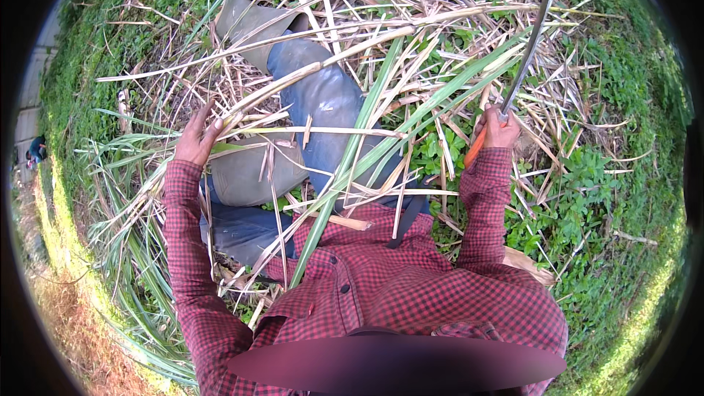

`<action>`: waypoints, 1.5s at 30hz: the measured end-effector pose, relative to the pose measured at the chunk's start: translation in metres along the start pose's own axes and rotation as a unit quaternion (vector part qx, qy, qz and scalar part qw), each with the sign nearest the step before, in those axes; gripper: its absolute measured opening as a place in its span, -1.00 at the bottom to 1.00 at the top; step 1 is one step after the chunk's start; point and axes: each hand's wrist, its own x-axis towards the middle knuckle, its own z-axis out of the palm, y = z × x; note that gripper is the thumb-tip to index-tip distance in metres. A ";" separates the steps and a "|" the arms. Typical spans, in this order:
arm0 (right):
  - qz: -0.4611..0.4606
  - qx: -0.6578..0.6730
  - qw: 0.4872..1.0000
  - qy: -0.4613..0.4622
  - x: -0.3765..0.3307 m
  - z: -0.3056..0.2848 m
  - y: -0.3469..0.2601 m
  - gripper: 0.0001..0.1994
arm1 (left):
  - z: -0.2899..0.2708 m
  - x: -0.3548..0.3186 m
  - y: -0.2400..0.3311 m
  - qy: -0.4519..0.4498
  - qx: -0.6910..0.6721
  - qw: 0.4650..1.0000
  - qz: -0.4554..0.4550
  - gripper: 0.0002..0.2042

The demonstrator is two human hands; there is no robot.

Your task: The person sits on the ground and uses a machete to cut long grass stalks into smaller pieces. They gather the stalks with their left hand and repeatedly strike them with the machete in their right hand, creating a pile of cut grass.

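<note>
Here, in the head view, the right hand [501, 132] is pressed shut around the orange handle of a long machete [522, 72], whose blade slants up and away toward the far right. The left hand [196, 138] has its fingers curled around a bundle of dry cane stalks [293, 81], pinching them at the left. Green cane leaves [367, 132] cross the middle, over blue trousers [323, 103] and grey rubber boots [253, 18]. Red checked sleeves [183, 249] run toward the near edge.
</note>
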 end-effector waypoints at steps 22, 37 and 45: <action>-0.097 -0.619 0.750 -0.212 0.018 0.012 -0.070 -0.57 | 0.009 -0.024 0.004 0.091 0.137 0.982 0.092 -0.73; -0.022 -0.642 0.766 -0.011 0.109 -0.037 -0.035 -0.62 | 0.015 -0.016 0.017 0.064 0.097 0.982 0.146 -0.71; -0.085 -0.647 0.735 -0.184 0.040 -0.046 -0.065 -0.65 | 0.034 -0.009 0.046 0.073 0.149 0.976 0.140 -0.74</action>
